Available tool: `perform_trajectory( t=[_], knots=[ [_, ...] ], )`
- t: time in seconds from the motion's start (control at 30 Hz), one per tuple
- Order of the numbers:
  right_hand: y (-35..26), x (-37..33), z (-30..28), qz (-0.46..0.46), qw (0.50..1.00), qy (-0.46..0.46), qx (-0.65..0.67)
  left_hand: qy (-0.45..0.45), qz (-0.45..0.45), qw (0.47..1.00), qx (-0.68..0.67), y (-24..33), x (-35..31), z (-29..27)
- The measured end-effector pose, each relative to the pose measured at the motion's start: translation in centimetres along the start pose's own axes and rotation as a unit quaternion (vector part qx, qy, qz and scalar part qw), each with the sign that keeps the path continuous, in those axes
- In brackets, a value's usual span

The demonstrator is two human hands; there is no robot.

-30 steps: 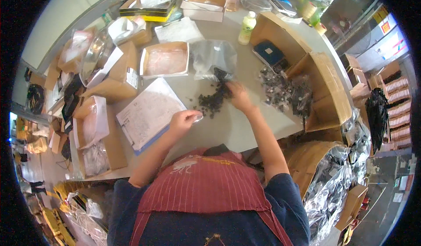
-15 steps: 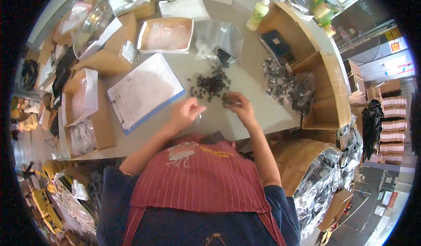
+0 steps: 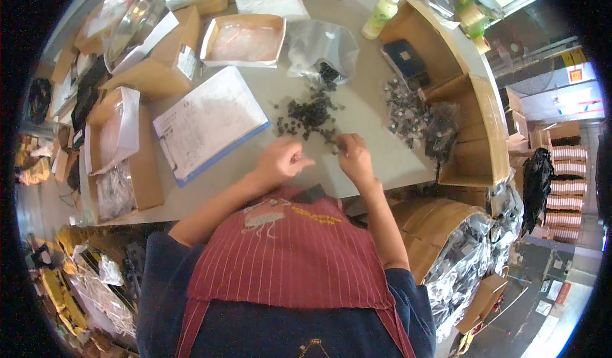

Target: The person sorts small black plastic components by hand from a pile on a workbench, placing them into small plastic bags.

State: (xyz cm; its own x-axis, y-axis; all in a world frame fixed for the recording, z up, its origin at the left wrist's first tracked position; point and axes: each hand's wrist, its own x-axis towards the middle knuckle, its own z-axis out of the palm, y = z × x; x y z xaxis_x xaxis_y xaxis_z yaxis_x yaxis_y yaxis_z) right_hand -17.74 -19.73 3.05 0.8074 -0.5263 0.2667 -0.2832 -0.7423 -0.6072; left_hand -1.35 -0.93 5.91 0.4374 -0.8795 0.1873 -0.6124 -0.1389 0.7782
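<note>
A loose pile of small black parts (image 3: 310,114) lies on the grey table in front of me, trailing from the mouth of a clear plastic bag (image 3: 322,47). My left hand (image 3: 280,158) is curled closed at the near left of the pile, thumb against the fingers; whatever it holds is too small to make out. At the pile's near right edge, my right hand (image 3: 357,161) has its fingers bent together beside a few of the black parts. Its fingertips are partly hidden, so any piece in them cannot be named.
Left of the pile lies a clipboard (image 3: 210,122) with papers. An open shallow box (image 3: 245,39) stands behind it. On the right, a cut-open cardboard carton (image 3: 475,135) borders a heap of small bagged parts (image 3: 408,112). A bottle (image 3: 380,17) stands at the back.
My left hand has shifted slightly right and its fingers are more curled. My right hand has moved slightly right, its fingers drawn in closer. The whole view has shifted a little.
</note>
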Motion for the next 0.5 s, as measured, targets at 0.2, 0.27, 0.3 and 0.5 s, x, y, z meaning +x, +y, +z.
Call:
perform_trajectory(
  t=[0.2,0.27,0.3,0.5],
  knots=[
    [-3.7,0.2,-1.1,0.044,0.998,-0.022,-0.041,0.039,0.061,0.997,0.0,-1.3,0.3,1.3],
    [-2.2,-0.6,0.2,0.043,0.996,-0.033,-0.068,0.042,0.082,0.996,-0.021,-1.7,0.5,1.8],
    [-1.8,-0.8,0.7,0.042,0.994,-0.044,-0.094,0.041,0.082,0.996,-0.022,-1.8,0.5,1.9],
    [-2.2,-0.8,0.5,0.026,0.998,-0.025,0.042,0.02,0.064,0.998,-0.007,-3.0,0.5,3.0]
  ],
)
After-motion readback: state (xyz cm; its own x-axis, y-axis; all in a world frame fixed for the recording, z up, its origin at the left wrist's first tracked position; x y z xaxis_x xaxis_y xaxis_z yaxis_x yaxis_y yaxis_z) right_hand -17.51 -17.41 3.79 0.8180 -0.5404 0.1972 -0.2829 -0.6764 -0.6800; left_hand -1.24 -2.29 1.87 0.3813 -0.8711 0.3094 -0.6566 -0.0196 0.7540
